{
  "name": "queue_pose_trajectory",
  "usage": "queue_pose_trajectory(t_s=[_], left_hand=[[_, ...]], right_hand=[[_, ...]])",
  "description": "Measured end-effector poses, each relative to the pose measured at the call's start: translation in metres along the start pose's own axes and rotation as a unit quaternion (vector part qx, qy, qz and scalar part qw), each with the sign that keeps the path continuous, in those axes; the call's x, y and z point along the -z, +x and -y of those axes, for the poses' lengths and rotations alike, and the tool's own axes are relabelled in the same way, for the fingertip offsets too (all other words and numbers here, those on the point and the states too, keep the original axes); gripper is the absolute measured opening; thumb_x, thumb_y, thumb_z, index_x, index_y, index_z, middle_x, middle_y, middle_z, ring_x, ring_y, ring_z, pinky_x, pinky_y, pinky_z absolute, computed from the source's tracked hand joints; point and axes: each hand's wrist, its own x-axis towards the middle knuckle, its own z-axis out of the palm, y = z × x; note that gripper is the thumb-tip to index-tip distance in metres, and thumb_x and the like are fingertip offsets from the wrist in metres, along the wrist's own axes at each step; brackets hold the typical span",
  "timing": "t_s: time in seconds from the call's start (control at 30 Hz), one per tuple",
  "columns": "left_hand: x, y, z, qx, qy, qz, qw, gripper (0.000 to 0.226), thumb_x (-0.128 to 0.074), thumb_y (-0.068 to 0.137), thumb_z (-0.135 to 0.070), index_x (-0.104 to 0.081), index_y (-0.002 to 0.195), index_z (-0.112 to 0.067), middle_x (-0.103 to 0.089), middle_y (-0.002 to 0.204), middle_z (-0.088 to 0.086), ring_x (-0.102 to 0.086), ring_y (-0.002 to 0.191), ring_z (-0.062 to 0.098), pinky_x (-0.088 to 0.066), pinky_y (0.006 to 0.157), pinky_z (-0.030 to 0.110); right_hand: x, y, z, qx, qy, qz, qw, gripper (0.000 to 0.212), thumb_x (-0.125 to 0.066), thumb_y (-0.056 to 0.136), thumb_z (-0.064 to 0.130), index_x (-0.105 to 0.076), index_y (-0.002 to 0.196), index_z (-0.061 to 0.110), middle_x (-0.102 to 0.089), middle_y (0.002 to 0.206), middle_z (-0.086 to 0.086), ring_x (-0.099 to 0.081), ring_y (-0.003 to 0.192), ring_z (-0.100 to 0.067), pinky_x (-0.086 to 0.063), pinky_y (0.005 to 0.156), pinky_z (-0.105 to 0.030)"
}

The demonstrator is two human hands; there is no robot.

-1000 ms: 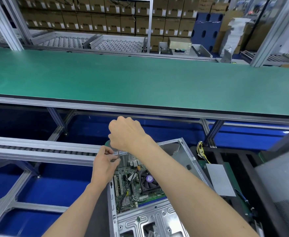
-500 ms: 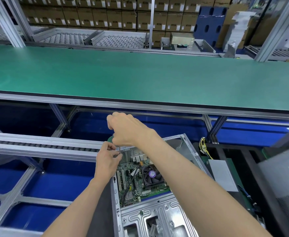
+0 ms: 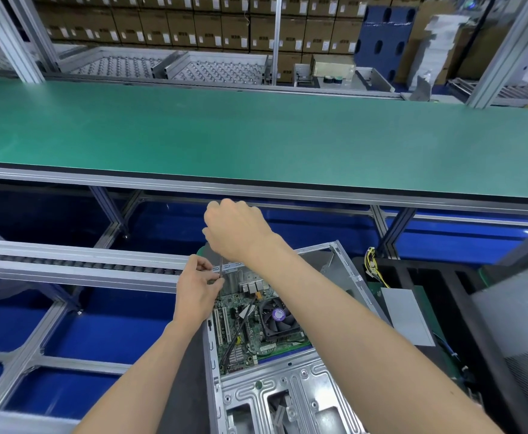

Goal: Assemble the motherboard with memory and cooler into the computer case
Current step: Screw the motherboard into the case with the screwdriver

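The motherboard point(image 3: 256, 327) already lies inside the open computer case point(image 3: 344, 270), with the black finned cooler point(image 3: 276, 317) on it. Above the case's far left corner, the right hand point(image 3: 236, 228) is closed around a screwdriver point(image 3: 221, 270), and the left hand point(image 3: 195, 291) pinches its thin steel shaft near the tip. If the tip slips from the screw, it may scratch the green board. The case is bare stamped metal, smooth and shiny.

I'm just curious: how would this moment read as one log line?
right hand grips screwdriver | left hand steadies shaft | motherboard in case
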Motion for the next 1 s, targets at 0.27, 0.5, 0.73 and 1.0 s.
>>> queue_pose_trajectory(t_s=[0.27,0.5,0.73,1.0], left_hand=[[-0.002,0.000,0.003,0.010,-0.004,-0.003,1.000,0.019,-0.079,0.082,-0.007,-0.063,0.091,-0.004,-0.051,0.090,-0.014,-0.053,0.083,-0.008,-0.040,0.060,0.006],[-0.001,0.000,-0.001,0.013,-0.023,-0.006,1.000,0.026,-0.080,0.081,-0.008,-0.056,0.089,-0.015,-0.053,0.092,-0.009,-0.056,0.083,-0.001,-0.044,0.061,0.015],[-0.002,0.001,0.005,-0.016,0.015,0.010,1.000,0.012,-0.078,0.084,-0.012,-0.067,0.081,-0.008,-0.045,0.096,-0.015,-0.051,0.089,-0.001,-0.042,0.067,0.009],[-0.001,0.000,0.002,0.011,-0.025,-0.005,1.000,0.017,-0.078,0.081,-0.006,-0.063,0.084,-0.013,-0.053,0.092,-0.011,-0.054,0.084,-0.003,-0.043,0.062,0.008]], right_hand=[[0.006,0.000,-0.006,0.022,0.089,0.064,0.994,0.018,-0.062,0.085,0.014,-0.047,0.096,0.011,-0.047,0.095,-0.004,-0.052,0.084,-0.029,-0.039,0.064,-0.038],[0.001,0.000,-0.004,0.004,0.050,0.031,0.998,0.028,-0.061,0.090,0.032,-0.054,0.107,0.010,-0.052,0.102,-0.008,-0.047,0.081,-0.026,-0.034,0.062,-0.036],[0.000,-0.002,-0.004,0.004,0.019,0.009,1.000,0.017,-0.052,0.099,0.023,-0.056,0.106,0.008,-0.060,0.102,-0.011,-0.052,0.082,-0.029,-0.036,0.065,-0.038],[0.007,0.000,-0.003,0.035,0.078,0.075,0.993,0.030,-0.065,0.081,0.017,-0.039,0.096,0.013,-0.042,0.095,-0.004,-0.046,0.080,-0.027,-0.033,0.060,-0.035]])
